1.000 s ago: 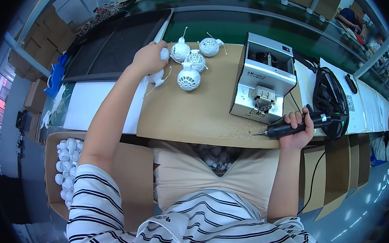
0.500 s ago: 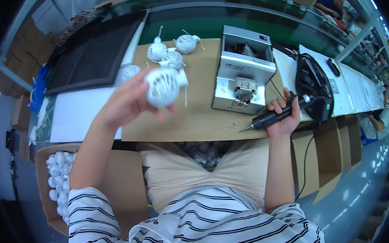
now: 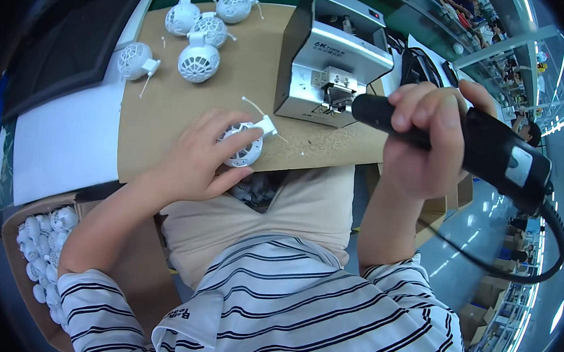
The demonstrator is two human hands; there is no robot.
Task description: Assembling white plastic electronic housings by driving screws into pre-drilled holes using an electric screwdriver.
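My left hand (image 3: 195, 149) is closed around a white openwork ball (image 3: 249, 153), which rests on the brown board near its front edge. The ball's square neck and thin white cords point up and to the right. In my right hand (image 3: 429, 131) is a black electric screwdriver (image 3: 509, 156), lifted and held almost level. Its front end points left at the outlet (image 3: 337, 91) of a silver screw feeder (image 3: 333, 49); whether the bit touches cannot be told. Several similar balls (image 3: 199, 63) lie on the board beyond my left hand.
The brown board (image 3: 161, 122) carries small crumbs near its front edge. A black framed panel (image 3: 75, 44) lies at the left. An open carton (image 3: 152, 258) of white balls stands low at the left. The screwdriver's cable (image 3: 562, 241) loops down at the right.
My left hand has lowered the ball from the air onto the board. My right hand has raised the screwdriver from the board's edge to the screw feeder's front. The view has also shifted.
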